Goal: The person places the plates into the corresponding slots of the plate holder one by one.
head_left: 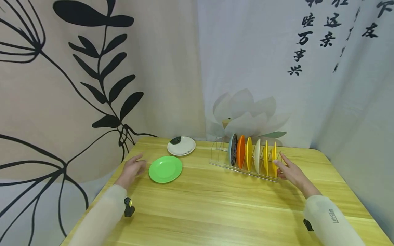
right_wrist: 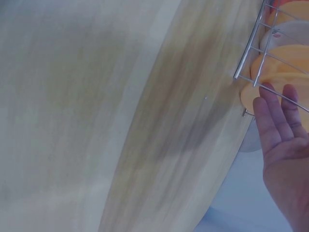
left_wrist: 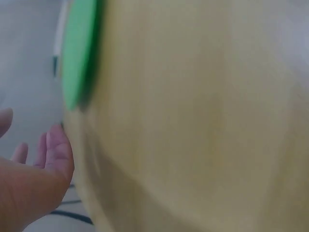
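A wire dish rack (head_left: 246, 172) stands toward the back right of the table, holding several plates upright. My right hand (head_left: 289, 171) is at its right end, fingers extended beside the end yellow plate (head_left: 275, 160); whether they touch it is unclear. In the right wrist view, the fingertips (right_wrist: 265, 104) overlap the rack's end wires. A green plate (head_left: 165, 169) lies flat on the left side. Just left of it hovers my left hand (head_left: 134, 168), fingers loosely bent and holding nothing. Behind the green plate lies a white plate (head_left: 181, 146) with a dark patch.
Left to right, the rack carries a light blue plate (head_left: 231, 150), a dark patterned one, an orange plate (head_left: 240, 152), a yellow plate (head_left: 248, 153), a white one and two more yellow ones. Curtains hang behind the wooden table (head_left: 209, 205).
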Demonstrator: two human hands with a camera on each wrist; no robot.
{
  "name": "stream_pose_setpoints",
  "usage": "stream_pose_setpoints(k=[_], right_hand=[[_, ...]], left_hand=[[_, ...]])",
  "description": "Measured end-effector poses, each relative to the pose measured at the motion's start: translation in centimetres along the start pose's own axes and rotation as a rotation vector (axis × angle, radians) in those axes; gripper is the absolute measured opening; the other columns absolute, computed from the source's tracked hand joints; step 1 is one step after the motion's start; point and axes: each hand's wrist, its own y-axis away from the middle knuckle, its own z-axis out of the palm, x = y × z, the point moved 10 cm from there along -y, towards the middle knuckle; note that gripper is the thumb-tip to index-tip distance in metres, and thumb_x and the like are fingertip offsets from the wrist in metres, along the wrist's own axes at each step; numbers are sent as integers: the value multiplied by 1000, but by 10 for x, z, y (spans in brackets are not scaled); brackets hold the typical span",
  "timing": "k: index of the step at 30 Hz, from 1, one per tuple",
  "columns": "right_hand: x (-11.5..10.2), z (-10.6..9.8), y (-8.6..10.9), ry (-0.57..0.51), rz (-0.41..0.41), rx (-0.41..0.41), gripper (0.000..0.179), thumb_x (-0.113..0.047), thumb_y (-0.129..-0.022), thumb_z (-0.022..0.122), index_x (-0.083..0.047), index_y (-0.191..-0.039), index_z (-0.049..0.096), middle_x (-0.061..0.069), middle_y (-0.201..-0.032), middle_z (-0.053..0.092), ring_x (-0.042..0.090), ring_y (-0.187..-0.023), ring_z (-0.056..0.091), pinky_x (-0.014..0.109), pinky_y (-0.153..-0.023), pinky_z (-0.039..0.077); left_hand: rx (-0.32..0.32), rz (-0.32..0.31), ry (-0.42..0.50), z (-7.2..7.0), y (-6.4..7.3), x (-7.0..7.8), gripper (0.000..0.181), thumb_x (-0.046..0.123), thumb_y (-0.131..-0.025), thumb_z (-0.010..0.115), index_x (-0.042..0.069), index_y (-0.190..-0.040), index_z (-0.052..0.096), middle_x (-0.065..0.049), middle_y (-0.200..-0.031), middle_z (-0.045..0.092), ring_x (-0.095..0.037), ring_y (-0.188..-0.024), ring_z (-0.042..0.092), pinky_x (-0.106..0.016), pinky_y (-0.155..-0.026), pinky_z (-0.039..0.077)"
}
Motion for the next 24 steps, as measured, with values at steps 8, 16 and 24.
stream_pose_setpoints(k=[8, 16, 24], right_hand=[[0, 0, 1, -18, -2, -3, 86, -58, -101, 41, -12, -159, -2, 29, -114, 62, 37, -98, 67, 48, -87, 56], [1, 1, -1, 0, -7, -14, 86, -59, -101, 40, -13, -159, -4, 30, -115, 62, 36, -98, 67, 46, -86, 57], [1, 1, -1, 4, -8, -26, 85, -58, -102, 39, -14, -159, -5, 33, -119, 60, 38, -100, 67, 48, -87, 56]], left_hand=[[-59, -83, -65, -4, 6, -30, 67, 20, -103, 55, 0, -156, 20, -27, -142, 40, -36, -125, 47, -37, -95, 53], [-98, -61, -26, 9, 11, -31, 70, 13, -101, 57, -3, -155, 17, -31, -141, 42, -39, -125, 49, -39, -94, 54], [-95, -67, -28, 14, 11, -32, 74, 15, -99, 60, -2, -156, 15, -26, -140, 42, -35, -120, 51, -36, -93, 54]])
